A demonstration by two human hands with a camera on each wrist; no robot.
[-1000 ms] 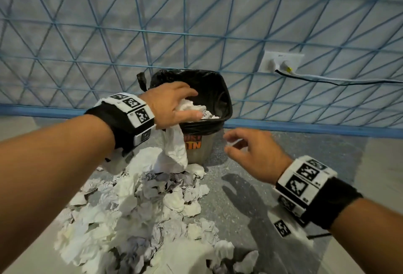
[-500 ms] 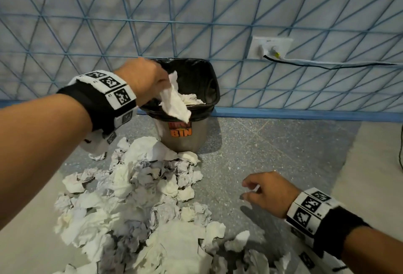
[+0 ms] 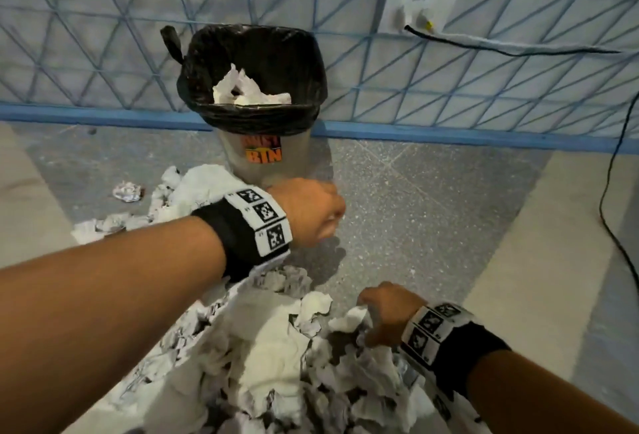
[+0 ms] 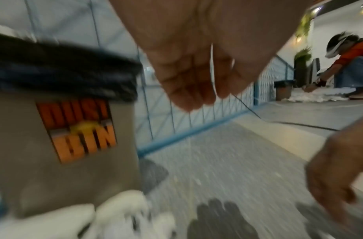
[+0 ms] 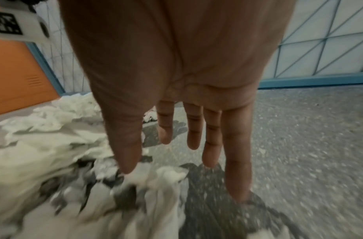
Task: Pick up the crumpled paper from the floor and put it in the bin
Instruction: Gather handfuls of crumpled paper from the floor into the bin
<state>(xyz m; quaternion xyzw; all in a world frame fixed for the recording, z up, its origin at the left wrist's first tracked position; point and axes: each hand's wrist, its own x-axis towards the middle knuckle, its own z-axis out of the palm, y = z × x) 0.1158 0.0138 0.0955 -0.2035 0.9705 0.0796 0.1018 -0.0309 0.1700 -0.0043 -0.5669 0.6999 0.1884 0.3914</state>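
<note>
Left hand [image 3: 307, 210] empty, right hand [image 3: 387, 309] touching paper [image 3: 276, 347]

Even indoor light, soft floor shadows, motion-blurred wrist views, wide-angle distortion

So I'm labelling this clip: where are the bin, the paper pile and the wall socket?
bin [image 3: 294, 160]: head view, grey side wall.
paper pile [image 3: 273, 340]: head view, white sheet mid-heap.
wall socket [image 3: 420, 12]: head view, white faceplate.

A white wall socket [image 3: 419, 12] sits on the blue-latticed wall [image 3: 103, 19], a black cable [image 3: 511, 50] trailing from it. Another person [image 4: 348, 67] crouches far off.
</note>
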